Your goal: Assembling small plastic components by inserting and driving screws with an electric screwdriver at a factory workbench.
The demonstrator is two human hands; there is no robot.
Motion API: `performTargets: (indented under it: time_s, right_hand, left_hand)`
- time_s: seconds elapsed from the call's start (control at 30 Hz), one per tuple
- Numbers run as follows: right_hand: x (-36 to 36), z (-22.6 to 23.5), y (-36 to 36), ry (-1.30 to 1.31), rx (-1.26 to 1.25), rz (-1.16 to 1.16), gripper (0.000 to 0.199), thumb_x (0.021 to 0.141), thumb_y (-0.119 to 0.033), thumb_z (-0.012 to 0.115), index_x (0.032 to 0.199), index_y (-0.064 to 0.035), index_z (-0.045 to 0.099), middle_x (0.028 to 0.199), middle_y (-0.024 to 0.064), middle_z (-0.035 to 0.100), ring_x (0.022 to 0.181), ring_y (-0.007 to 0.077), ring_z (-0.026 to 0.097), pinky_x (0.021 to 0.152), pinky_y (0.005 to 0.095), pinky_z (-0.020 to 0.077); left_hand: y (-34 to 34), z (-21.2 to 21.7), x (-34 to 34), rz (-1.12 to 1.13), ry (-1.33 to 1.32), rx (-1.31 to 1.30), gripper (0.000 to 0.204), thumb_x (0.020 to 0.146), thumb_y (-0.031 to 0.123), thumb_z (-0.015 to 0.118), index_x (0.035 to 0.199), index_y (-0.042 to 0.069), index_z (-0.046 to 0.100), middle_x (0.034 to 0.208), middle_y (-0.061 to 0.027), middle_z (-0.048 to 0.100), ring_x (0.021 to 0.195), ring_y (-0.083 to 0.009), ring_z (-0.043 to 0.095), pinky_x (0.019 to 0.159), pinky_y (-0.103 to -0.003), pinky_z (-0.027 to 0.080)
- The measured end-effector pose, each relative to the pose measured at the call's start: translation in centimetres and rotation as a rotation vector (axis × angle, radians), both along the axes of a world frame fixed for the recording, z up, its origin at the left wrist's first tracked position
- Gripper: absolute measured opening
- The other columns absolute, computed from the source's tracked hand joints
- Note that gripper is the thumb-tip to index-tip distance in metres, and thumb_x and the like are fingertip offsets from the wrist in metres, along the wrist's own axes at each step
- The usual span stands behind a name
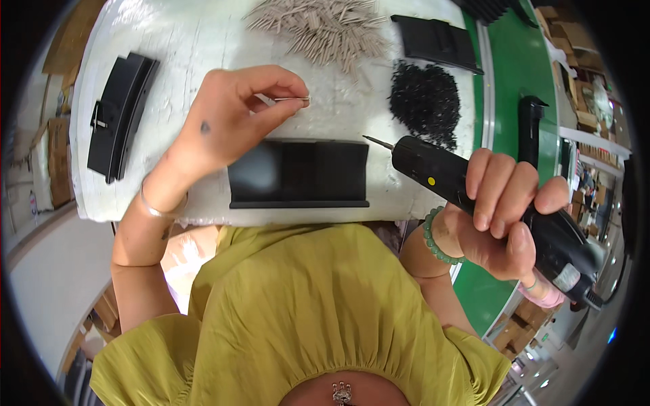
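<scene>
my left hand [230,118] pinches 1 thin metal pin [292,99] between thumb and finger, just above the black plastic part [298,174] lying at the near edge of the white table [183,54]. my right hand [504,216] is wrapped tight around a black electric screwdriver [474,189], its tip pointing at that part. a pile of black screws [425,98] sits near the right edge, grey pins [325,27] at the far edge.

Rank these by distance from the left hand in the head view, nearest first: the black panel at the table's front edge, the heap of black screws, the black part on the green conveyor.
1. Black panel: just below and right of the left hand.
2. Heap of black screws: further right on the white table.
3. Black part: farthest right, on the green conveyor.
</scene>
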State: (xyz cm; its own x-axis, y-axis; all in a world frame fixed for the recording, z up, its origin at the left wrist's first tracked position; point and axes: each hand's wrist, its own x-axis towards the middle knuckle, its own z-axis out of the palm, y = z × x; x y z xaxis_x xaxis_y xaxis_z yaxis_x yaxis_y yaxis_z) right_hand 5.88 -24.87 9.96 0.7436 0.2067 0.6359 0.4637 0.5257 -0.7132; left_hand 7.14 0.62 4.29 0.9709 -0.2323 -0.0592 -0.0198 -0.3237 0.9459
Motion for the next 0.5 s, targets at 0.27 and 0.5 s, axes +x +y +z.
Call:
performTargets:
  time_s: [0.27, 0.5]
  right_hand:
    - [-0.9, 0.5, 4.6, 0.135, -0.134, 0.095, 0.028, 0.076, -0.013, 0.063, 0.098, -0.0146, 0.044, 0.062, -0.0061, 0.05, 0.051, 0.007, 0.047, 0.058, 0.024, 0.0382]
    - [-0.6, -0.1, 5.5, 0.053, -0.244, 0.201, 0.031, 0.078, -0.014, 0.061, 0.102, -0.016, 0.042, 0.064, -0.0056, 0.051, 0.052, 0.0077, 0.048, 0.058, 0.0249, 0.0393]
  left_hand:
    - [0.9, -2.0, -5.1, 0.062, -0.659, 0.349, 0.018, 0.065, 0.0, 0.073, 0.08, 0.006, 0.066, 0.072, -0.0027, 0.063, 0.069, -0.021, 0.06, 0.057, -0.03, 0.05]
    - [0.8, -2.6, -5.9, 0.113, -0.62, 0.342, 0.02, 0.064, -0.001, 0.072, 0.081, 0.005, 0.067, 0.076, -0.0028, 0.062, 0.071, -0.0216, 0.056, 0.059, -0.031, 0.049]
